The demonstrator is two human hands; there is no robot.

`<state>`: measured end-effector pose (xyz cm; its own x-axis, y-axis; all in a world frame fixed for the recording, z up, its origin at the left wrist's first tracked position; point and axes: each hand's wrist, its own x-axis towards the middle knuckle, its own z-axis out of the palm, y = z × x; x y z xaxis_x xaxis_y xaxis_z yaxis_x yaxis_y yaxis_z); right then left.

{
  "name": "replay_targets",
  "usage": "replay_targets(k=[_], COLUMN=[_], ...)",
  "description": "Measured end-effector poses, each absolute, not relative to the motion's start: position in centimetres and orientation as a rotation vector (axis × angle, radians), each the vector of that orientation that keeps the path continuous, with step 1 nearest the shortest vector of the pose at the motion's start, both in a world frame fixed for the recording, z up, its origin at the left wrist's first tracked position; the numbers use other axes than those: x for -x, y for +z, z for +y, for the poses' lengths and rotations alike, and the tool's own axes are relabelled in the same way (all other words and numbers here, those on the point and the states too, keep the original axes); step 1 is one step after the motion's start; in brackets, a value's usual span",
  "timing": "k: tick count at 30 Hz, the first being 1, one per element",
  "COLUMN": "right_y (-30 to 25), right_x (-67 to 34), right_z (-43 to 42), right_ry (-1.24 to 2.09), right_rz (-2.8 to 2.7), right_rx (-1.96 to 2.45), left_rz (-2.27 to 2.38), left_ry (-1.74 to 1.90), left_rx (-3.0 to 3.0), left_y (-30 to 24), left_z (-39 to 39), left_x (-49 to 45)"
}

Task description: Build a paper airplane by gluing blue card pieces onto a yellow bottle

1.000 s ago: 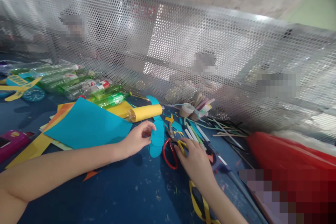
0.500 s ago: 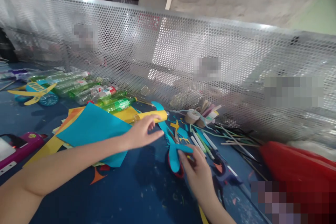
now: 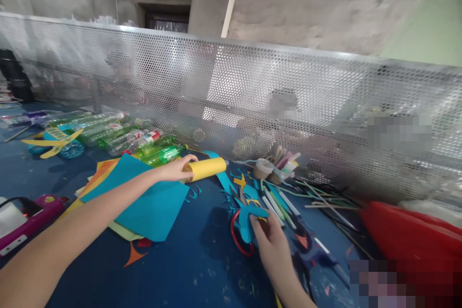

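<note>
A bottle wrapped in yellow paper point(image 3: 208, 169) lies on its side near the middle of the table. My left hand point(image 3: 176, 169) is closed round its left end, thumb in front and fingers behind. Between the thumb and fingers of my right hand point(image 3: 272, 238) is a blue paper cutout point(image 3: 246, 226) with rounded blades. Beneath this cutout lie scissors with red handles point(image 3: 241, 245), partly covered. A strip of blue paper point(image 3: 224, 182) and small blue and yellow scraps point(image 3: 240, 181) lie between the bottle and my right hand.
Blue sheets point(image 3: 144, 207) lie under my left forearm. Several plastic bottles point(image 3: 119, 137) and a yellow-winged model point(image 3: 54, 143) sit left. A perforated metal screen point(image 3: 173, 72) stands behind. Glue sticks point(image 3: 272, 204), a glue gun point(image 3: 317, 255), a red bag point(image 3: 407, 231) and a purple power strip point(image 3: 34, 219) flank my hands.
My left hand has moved left from above the yellow-wrapped bottle and taken hold of its left end. My right hand keeps the blue cutout, now lower over the scissors. The view has tilted up.
</note>
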<state>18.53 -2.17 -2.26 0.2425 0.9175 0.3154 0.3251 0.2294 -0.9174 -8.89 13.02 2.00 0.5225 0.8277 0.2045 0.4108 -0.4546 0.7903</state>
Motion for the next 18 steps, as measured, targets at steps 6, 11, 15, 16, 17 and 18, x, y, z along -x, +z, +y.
replay_targets(k=[6,11,15,16,17,18], right_y=[-1.9,-1.9,-1.8,-1.7,-1.5,-1.4], right_x=[-18.1,-17.6,-17.1,-17.0,-16.9,-16.8], right_z=[-2.5,-2.8,-3.0,-3.1,-3.2,-3.3], right_ry=[0.624,0.721,0.862,0.932,1.013,1.099], right_rz=[-1.331,-1.351,-1.320,-1.301,-1.268,-1.217], right_rx=[1.378,1.351,1.235,1.205,1.167,1.125], left_rz=[0.950,0.842,0.741,0.728,0.723,0.722], left_ry=[0.959,0.997,0.980,0.984,0.975,0.978], left_rx=[-1.504,-1.223,-1.109,-1.090,-1.071,-1.052], left_y=[2.6,2.9,2.6,2.5,2.4,2.3], left_z=[12.1,9.8,7.8,7.1,6.3,5.5], left_x=[8.1,7.0,5.8,5.4,5.0,4.6])
